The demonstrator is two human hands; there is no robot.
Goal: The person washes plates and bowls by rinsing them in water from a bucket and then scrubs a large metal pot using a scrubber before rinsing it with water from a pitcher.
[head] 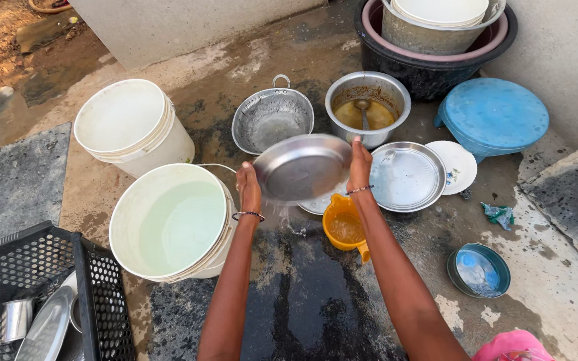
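Observation:
Both my hands hold a round steel plate (pixel 300 167) tilted up over the wet ground, water dripping from its lower edge. My left hand (pixel 248 188) grips its left rim and my right hand (pixel 359 164) grips its right rim. Directly below sits an orange mug (pixel 344 226) with water in it. A white bucket (pixel 174 220) full of water stands just left of my left hand. Another steel plate (pixel 407 176) lies flat on the ground to the right of my right hand.
A second white bucket (pixel 128 125) stands back left. A steel colander (pixel 271 118), a steel pot with a ladle (pixel 367 103), a blue stool (pixel 493 115), stacked tubs (pixel 436 40), a small white plate (pixel 456 166), a blue bowl (pixel 479 269) and a black crate (pixel 41 294) of washed steelware surround me.

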